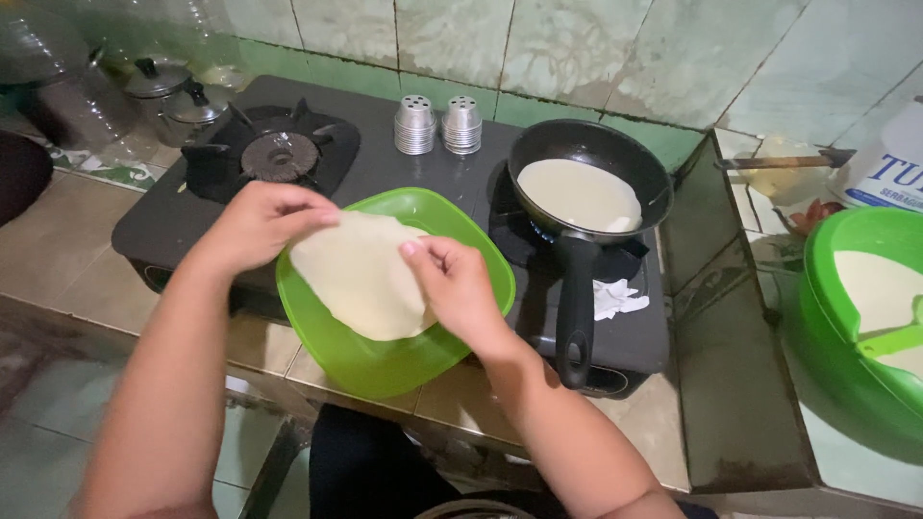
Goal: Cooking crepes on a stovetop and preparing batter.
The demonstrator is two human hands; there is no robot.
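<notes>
My left hand (258,223) and my right hand (458,286) both pinch the upper edge of a thin, pale crepe (361,279). It hangs and drapes over a square green plastic plate (385,360) that rests on the front of the black two-burner stove (385,163). To the right, a black frying pan (588,187) sits on the right burner with another pale crepe spread inside it; its handle points toward me.
Two stacks of small metal cups (438,125) stand at the stove's back. Lidded pots (178,96) sit far left. A green bowl of white batter with a ladle (870,317) is at right. Crumpled white paper (615,298) lies by the pan handle.
</notes>
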